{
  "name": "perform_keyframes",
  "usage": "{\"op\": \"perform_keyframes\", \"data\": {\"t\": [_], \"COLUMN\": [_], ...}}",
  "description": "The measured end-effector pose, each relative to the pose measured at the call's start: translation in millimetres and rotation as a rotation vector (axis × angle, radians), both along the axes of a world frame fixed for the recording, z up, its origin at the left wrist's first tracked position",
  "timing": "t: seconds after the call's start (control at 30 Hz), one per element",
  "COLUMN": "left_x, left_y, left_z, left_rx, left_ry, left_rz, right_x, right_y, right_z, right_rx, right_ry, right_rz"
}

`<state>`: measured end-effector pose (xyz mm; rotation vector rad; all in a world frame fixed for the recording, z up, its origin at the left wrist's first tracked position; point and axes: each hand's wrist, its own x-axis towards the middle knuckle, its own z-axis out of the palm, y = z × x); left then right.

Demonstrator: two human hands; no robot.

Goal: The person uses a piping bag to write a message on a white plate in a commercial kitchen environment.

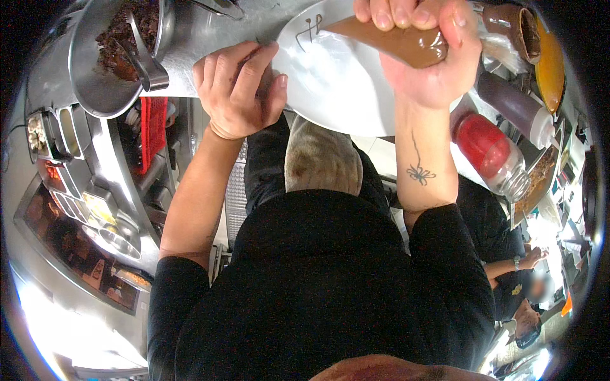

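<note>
My right hand grips a clear piping bag filled with brown sauce, probably chocolate. The bag's narrow tip points left, close over a white round plate. Thin brown piped lines mark the plate near that tip. Beside the plate's left rim is my left hand, fingers bent and thumb apart, with nothing visible in it. A brown smear runs along one of its fingers. The palm is hidden from above.
Left stands a metal bowl of dark crumbled pieces with metal tongs. Right are a red-filled bottle, a dark squeeze bottle and an orange container. Ingredient trays sit lower left. A co-worker works at right.
</note>
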<state>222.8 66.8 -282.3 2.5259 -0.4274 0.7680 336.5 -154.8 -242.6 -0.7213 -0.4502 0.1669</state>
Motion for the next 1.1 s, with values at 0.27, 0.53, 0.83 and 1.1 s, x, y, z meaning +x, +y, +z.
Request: {"op": "perform_keyframes", "data": {"t": [0.27,0.53,0.83,1.1], "left_x": [-0.7,-0.8,-4.4,-4.8], "left_y": [0.3,0.8,-0.7,-0.7], "left_z": [-3.6,-4.8,2.8,2.3], "left_rx": [-0.002,0.003,0.010,0.011], "left_ry": [-0.003,-0.010,0.070,0.070], "left_rz": [0.002,0.008,0.002,0.002], "right_x": [3.0,-0.6,4.8,-7.4], "right_y": [-2.6,-3.2,-9.8,-14.4], "right_z": [-1.6,2.2,-0.7,-2.1], "right_rx": [0.031,-0.010,-0.014,-0.006], "right_ry": [-0.008,0.026,-0.015,-0.048], "right_rz": [0.039,-0.001,0.034,0.063]}}
